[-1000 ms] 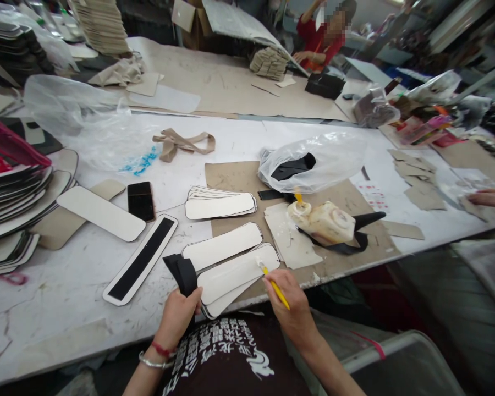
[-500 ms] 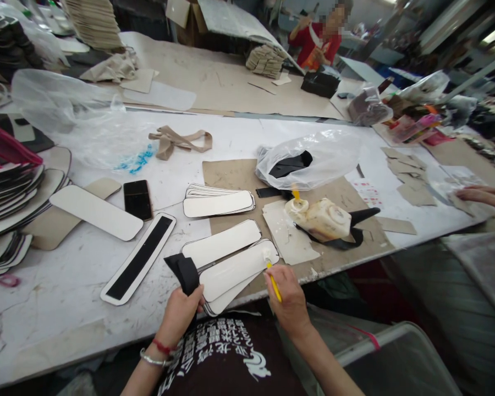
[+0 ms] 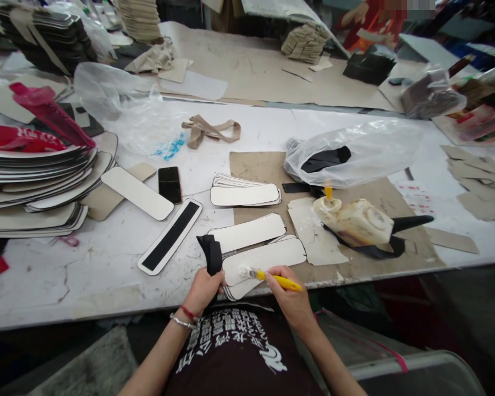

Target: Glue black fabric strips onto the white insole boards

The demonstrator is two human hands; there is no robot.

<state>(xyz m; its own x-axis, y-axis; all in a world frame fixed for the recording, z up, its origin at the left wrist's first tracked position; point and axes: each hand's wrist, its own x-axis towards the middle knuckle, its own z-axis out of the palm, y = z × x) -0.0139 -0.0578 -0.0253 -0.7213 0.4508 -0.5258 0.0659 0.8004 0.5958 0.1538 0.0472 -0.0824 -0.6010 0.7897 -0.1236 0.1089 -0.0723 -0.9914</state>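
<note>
My right hand (image 3: 289, 291) is closed around a yellow-handled paintbrush (image 3: 282, 281). White paste is on its bristles, which touch the left part of a long white rounded panel (image 3: 268, 257). That panel lies on top of a small fanned pile at the table's front edge. My left hand (image 3: 206, 287) is closed on black strips (image 3: 212, 254) at the panel's left end, its fingers also by the panel's edge. Behind lie another white panel (image 3: 251, 231) and a fanned stack of panels (image 3: 245, 194). Left of these is a white panel with a black strip on it (image 3: 171, 236).
A paste-stained container (image 3: 365, 221) lies at right on brown board, beside a clear bag of black strips (image 3: 355, 151). A phone (image 3: 169, 185) and piled panels (image 3: 37, 181) are at left. A tan strap (image 3: 210, 131) lies farther back. Across the table is another person in red.
My right hand has drawn the brush from the panel's right end to its left part. My left hand stays at the left end. The view has turned right.
</note>
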